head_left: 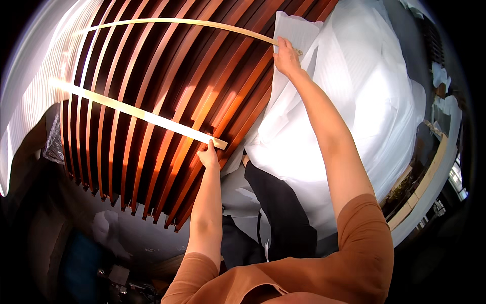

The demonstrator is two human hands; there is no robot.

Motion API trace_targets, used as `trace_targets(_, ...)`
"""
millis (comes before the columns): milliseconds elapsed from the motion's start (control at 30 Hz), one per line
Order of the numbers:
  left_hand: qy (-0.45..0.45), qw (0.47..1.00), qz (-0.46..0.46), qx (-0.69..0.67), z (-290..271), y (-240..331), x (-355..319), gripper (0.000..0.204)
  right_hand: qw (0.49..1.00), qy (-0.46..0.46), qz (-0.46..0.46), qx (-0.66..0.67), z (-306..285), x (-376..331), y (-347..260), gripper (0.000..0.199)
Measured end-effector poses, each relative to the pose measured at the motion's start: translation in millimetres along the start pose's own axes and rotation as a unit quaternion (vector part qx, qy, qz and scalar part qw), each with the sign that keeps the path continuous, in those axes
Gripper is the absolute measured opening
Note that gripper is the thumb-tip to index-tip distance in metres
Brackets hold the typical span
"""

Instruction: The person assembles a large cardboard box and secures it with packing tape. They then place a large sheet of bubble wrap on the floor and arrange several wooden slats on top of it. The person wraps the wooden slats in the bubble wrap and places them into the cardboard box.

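Observation:
My left hand is closed on the near end of a pale, flat wooden strip. That strip lies across a row of reddish-brown wooden slats. Farther off, my right hand is closed around the right end of a second, thinner-looking pale strip, which crosses the same slats and looks curved. A white foam sheet lies beneath and beside my right hand. Both strips run left toward another foam sheet, and glare blurs their far ends there.
A big heap of white foam sheeting fills the right side. Ribbed white sheeting hangs over the slats at left, near some clear plastic film. A pale wooden edge stands at the far right. My black-clad legs are between slats and sheeting.

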State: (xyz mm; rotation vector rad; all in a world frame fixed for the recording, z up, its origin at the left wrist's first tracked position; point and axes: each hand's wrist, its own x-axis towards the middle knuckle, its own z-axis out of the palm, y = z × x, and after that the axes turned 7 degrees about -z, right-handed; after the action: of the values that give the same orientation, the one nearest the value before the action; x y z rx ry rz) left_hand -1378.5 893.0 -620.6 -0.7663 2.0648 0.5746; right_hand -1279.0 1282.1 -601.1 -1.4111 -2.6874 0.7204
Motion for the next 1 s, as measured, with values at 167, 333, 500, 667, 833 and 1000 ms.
trace_targets(167,0.060,0.994,0.035,0.089,15,16,1,0.046,0.985,-0.043,0.038,-0.163,22,19,-5,0.035)
trace_targets(333,0.046,0.994,0.061,-0.082,0,18,2,0.023,0.972,-0.111,-0.182,-0.103,39,-31,-57,0.008)
trace_targets(500,-0.231,0.919,0.135,-0.291,-87,6,-91,0.025,0.921,-0.234,-0.118,0.289,1,-159,-205,0.019)
trace_targets(667,-0.250,0.899,0.154,-0.325,-199,-56,-183,0.046,0.896,-0.208,-0.220,0.324,-21,-307,-337,0.029)
trace_targets(833,-0.325,0.857,0.093,-0.389,-353,-135,-246,0.037,0.855,-0.316,-0.367,0.184,-81,-417,-436,0.044)
trace_targets(1000,-0.359,0.819,0.150,-0.422,-495,-234,-274,0.023,0.772,-0.443,-0.293,0.350,-94,-543,-540,0.054)
